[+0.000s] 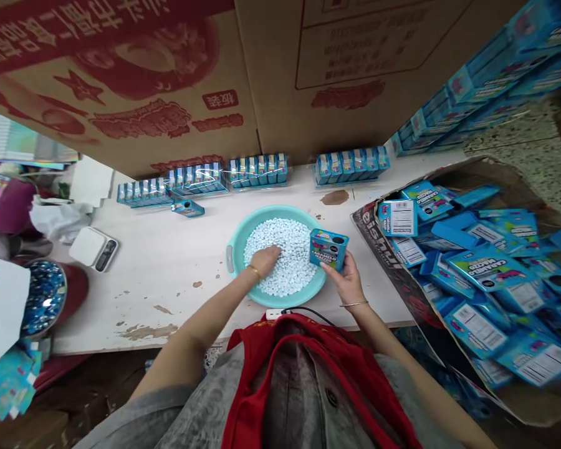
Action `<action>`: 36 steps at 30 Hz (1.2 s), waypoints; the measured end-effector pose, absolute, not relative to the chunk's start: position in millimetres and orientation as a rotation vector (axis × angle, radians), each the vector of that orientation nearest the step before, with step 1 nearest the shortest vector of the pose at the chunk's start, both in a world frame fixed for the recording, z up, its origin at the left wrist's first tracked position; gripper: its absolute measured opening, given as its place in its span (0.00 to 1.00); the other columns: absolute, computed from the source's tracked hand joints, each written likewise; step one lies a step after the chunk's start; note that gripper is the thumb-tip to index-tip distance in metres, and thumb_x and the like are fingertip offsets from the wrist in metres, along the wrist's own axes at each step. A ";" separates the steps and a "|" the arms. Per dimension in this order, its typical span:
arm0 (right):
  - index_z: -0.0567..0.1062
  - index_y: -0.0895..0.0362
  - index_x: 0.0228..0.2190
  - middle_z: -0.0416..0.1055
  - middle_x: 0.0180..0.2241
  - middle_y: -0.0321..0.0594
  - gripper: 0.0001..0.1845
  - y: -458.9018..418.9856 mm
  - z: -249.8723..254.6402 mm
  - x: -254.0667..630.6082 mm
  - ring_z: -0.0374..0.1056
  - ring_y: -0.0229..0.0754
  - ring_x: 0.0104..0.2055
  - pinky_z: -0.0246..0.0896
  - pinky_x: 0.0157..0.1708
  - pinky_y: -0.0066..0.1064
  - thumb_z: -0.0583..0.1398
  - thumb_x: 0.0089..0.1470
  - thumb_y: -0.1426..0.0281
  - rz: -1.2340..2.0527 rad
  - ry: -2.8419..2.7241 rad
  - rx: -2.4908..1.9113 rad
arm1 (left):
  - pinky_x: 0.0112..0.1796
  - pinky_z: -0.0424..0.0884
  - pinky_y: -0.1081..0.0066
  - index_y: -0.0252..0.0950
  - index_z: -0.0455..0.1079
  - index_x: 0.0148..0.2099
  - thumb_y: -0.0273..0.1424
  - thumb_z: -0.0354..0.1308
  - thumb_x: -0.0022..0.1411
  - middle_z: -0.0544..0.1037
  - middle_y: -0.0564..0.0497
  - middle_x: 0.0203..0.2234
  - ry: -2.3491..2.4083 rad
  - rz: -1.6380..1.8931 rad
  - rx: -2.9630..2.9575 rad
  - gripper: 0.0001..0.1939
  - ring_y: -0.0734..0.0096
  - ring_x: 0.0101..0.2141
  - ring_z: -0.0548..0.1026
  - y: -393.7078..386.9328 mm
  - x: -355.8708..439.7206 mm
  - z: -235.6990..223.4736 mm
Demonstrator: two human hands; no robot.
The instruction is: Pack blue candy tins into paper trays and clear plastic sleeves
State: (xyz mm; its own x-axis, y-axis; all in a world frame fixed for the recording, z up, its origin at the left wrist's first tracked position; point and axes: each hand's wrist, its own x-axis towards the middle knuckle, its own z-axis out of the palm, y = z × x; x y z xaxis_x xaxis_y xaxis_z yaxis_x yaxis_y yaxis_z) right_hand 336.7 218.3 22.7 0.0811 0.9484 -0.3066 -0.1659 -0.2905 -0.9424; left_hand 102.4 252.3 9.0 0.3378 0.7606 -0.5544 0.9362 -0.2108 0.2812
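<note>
A turquoise basin [240, 240] full of small pale candies [285, 280] stands on the white table in front of me. My left hand [265, 259] is in the basin, its curled fingers closed among the candies; the fingertips are partly hidden. At the basin's right rim, my right hand [348, 278] grips a small blue candy box [328, 248] by its lower right side, thumb in front. The box is held upright and tilted slightly, its printed front facing me. Its top end is hard to make out.
Wrapped rows of blue boxes [258, 171] line the back, before a large carton [280, 75]. One loose box [187, 208] lies there. An open carton [378, 249] of blue boxes stands right. At left are a white scale [94, 248] and a red tub [77, 290].
</note>
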 end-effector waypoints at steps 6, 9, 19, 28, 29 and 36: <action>0.69 0.52 0.39 0.73 0.40 0.34 0.27 223.9 28.9 349.7 0.69 0.42 0.42 0.62 0.52 0.42 0.71 0.36 0.67 1.387 -0.740 -1.364 | 0.46 0.68 0.67 0.34 0.59 0.56 0.26 0.46 0.63 0.71 0.44 0.51 1.424 -0.193 1.925 0.19 0.62 0.48 0.72 237.8 119.0 -0.5; 0.70 0.52 0.37 0.72 0.37 0.34 0.24 221.1 28.7 357.5 0.69 0.42 0.40 0.62 0.51 0.41 0.71 0.36 0.67 1.351 -0.811 -1.366 | 0.47 0.68 0.68 0.35 0.61 0.55 0.29 0.47 0.64 0.72 0.45 0.49 1.396 -0.120 1.913 0.17 0.65 0.47 0.72 236.0 95.1 24.2; 0.70 0.52 0.42 0.67 0.41 0.41 0.18 213.9 22.5 343.8 0.64 0.47 0.47 0.60 0.50 0.40 0.57 0.46 0.74 1.073 -1.465 -1.323 | 0.42 0.68 0.69 0.34 0.64 0.49 0.36 0.48 0.67 0.75 0.45 0.42 1.247 -0.035 2.203 0.13 0.66 0.41 0.74 244.4 70.6 166.2; 0.70 0.53 0.42 0.67 0.42 0.42 0.22 208.6 24.1 320.5 0.64 0.49 0.48 0.60 0.51 0.45 0.54 0.43 0.78 1.061 -1.578 -1.227 | 0.29 0.67 0.68 0.31 0.62 0.51 0.22 0.44 0.64 0.75 0.44 0.36 1.310 -0.753 2.437 0.14 0.61 0.34 0.76 251.4 139.5 234.5; 0.70 0.52 0.42 0.67 0.42 0.42 0.22 208.1 22.9 319.9 0.64 0.49 0.48 0.60 0.51 0.45 0.54 0.43 0.78 1.061 -1.578 -1.230 | 0.29 0.66 0.68 0.31 0.63 0.49 0.21 0.43 0.64 0.75 0.44 0.34 1.295 -0.775 2.463 0.13 0.61 0.33 0.76 249.5 144.7 241.2; 0.69 0.53 0.42 0.66 0.42 0.42 0.20 210.5 19.4 326.9 0.64 0.48 0.47 0.60 0.50 0.44 0.54 0.45 0.77 1.042 -1.535 -1.287 | 0.32 0.66 0.65 0.33 0.66 0.44 0.25 0.44 0.66 0.73 0.44 0.35 1.487 -0.641 2.508 0.10 0.59 0.36 0.73 260.7 107.8 209.6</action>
State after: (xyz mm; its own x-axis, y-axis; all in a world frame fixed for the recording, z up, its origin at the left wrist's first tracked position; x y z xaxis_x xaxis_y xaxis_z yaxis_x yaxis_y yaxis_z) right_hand 326.9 210.5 19.4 -0.1034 0.9900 0.0956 0.2762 0.1209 -0.9535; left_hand 107.8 260.7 209.6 0.4153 0.7986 -0.4357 0.8652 -0.4947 -0.0820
